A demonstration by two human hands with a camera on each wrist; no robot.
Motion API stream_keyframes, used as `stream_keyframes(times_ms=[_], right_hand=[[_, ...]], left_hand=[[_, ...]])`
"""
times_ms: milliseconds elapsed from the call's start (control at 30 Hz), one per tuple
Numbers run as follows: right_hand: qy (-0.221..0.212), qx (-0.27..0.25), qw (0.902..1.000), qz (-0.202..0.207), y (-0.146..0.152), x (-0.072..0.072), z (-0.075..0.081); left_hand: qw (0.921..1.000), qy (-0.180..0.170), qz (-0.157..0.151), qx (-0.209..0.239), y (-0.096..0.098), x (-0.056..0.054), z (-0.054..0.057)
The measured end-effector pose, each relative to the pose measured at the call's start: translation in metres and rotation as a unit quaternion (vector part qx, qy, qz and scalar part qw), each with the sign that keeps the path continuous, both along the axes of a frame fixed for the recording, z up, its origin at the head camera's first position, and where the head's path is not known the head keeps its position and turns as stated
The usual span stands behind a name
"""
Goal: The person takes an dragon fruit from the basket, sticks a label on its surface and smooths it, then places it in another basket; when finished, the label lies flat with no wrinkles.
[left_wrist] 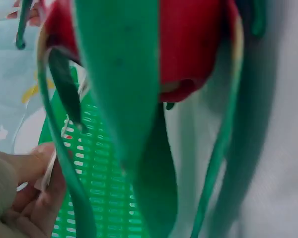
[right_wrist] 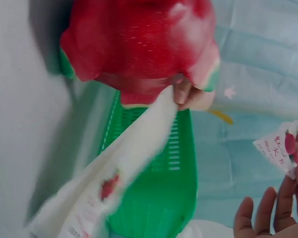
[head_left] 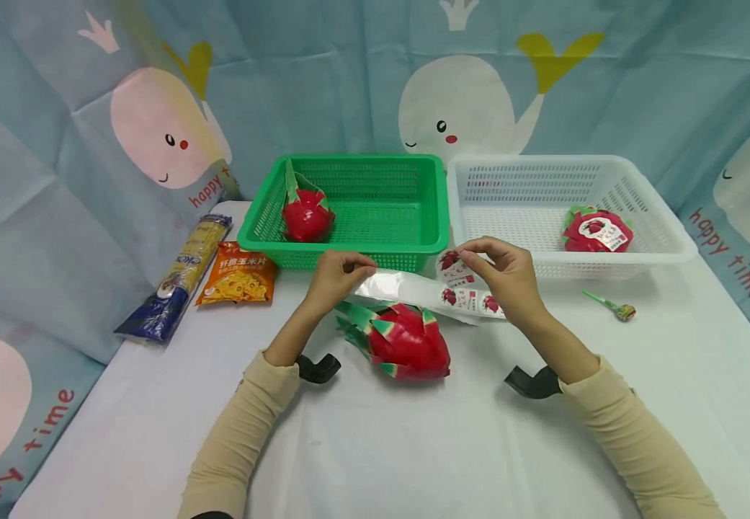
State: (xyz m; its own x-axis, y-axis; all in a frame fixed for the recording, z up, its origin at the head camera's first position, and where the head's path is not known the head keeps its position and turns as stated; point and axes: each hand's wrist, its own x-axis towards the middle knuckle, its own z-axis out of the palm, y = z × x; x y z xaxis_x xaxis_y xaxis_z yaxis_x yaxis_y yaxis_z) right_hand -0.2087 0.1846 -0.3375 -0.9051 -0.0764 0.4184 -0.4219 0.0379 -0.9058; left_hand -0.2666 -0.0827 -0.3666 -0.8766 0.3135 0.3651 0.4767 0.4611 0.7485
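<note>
My left hand [head_left: 338, 281] pinches the left end of a white label strip [head_left: 400, 288] with printed dragon fruit stickers on its right part. Between thumb and fingers, my right hand [head_left: 507, 277] holds a single peeled sticker [head_left: 454, 268] showing a red fruit and lettering; in the right wrist view this sticker [right_wrist: 283, 144] stands up from the fingertips. Just in front of the strip lies a red dragon fruit [head_left: 410, 342] with green-tipped scales, on its side between my forearms, its leafy end to the left. No sticker shows on its visible side.
Behind stand a green basket [head_left: 342, 246] with one dragon fruit [head_left: 308, 215] and a white basket [head_left: 660, 249] with a stickered dragon fruit [head_left: 598, 229]. An orange snack bag [head_left: 238, 274] and a blue-yellow noodle packet [head_left: 180, 277] lie left, a lollipop [head_left: 624, 311] right.
</note>
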Motion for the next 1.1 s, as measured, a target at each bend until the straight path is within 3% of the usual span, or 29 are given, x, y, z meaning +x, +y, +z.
stream_keyframes(times_ms=[133,267,400,633,667,733,800,867,967,1100], right_hand=[[-0.028,0.04,0.9988,-0.007,0.003,0.001,0.0],[-0.04,0.084,0.9956,-0.004,0.003,0.002,-0.001],[-0.047,0.122,0.9915,-0.001,0.003,0.002,-0.001],[-0.046,0.164,0.9854,0.007,0.0,0.004,0.003],[-0.045,0.17,0.9844,0.008,-0.001,0.004,0.004],[-0.045,0.182,0.9822,0.01,-0.004,0.006,0.006],[-0.039,0.196,0.9797,0.012,-0.007,0.007,0.009],[-0.031,0.204,0.9784,0.015,-0.01,0.009,0.011],[-0.023,0.202,0.9786,0.03,-0.015,0.011,0.013],[-0.023,0.195,0.9799,0.038,-0.018,0.016,0.013]], left_hand=[[0.9945,0.063,0.028,-0.079,0.0,0.0,-0.006],[0.9794,0.131,0.052,-0.144,0.001,0.0,-0.011],[0.9668,0.177,0.067,-0.172,0.001,0.002,-0.013],[0.9448,0.233,0.102,-0.206,0.01,0.018,0.003],[0.9479,0.231,0.098,-0.197,0.012,0.022,0.007],[0.9634,0.205,0.072,-0.157,0.019,0.03,0.016],[0.9831,0.155,0.026,-0.094,0.026,0.041,0.026],[0.9939,0.103,-0.014,-0.037,0.035,0.051,0.038],[0.9983,0.05,-0.03,-0.008,0.044,0.061,0.049],[0.9998,0.011,-0.015,-0.008,0.048,0.067,0.052]])
